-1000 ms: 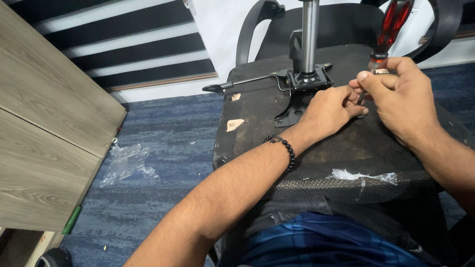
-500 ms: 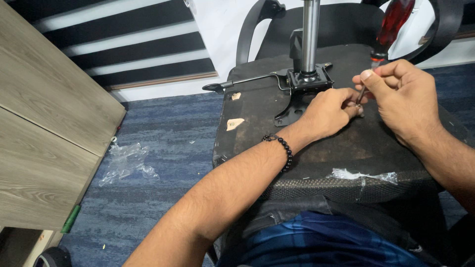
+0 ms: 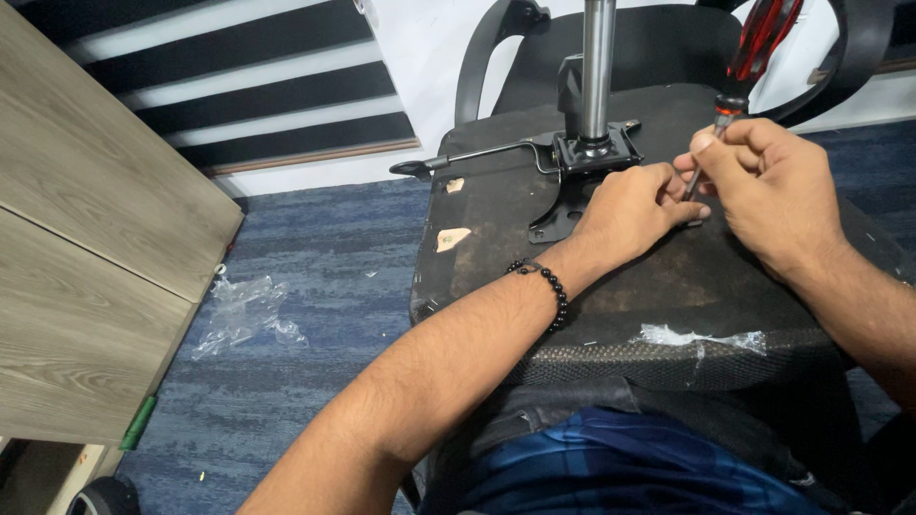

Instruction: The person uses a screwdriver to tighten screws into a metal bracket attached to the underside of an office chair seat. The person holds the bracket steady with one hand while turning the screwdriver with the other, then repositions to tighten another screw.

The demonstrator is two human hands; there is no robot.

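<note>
**Both hands at a screwdriver on an upturned chair seat**

The right hand [image 3: 763, 191] is curled around a screwdriver [image 3: 730, 95], thumb pressed on its metal shaft, red handle pointing up and away. The left hand [image 3: 634, 205], fingers bent and pressed together, rests on the seat underside [image 3: 668, 286] and touches the shaft's tip. Just beside them stands the metal bracket [image 3: 587, 157] with its upright post [image 3: 598, 67] and side lever [image 3: 468, 157]. Blue carpet [image 3: 315, 277] and a wooden cabinet [image 3: 86, 257] lie to the left.
</note>
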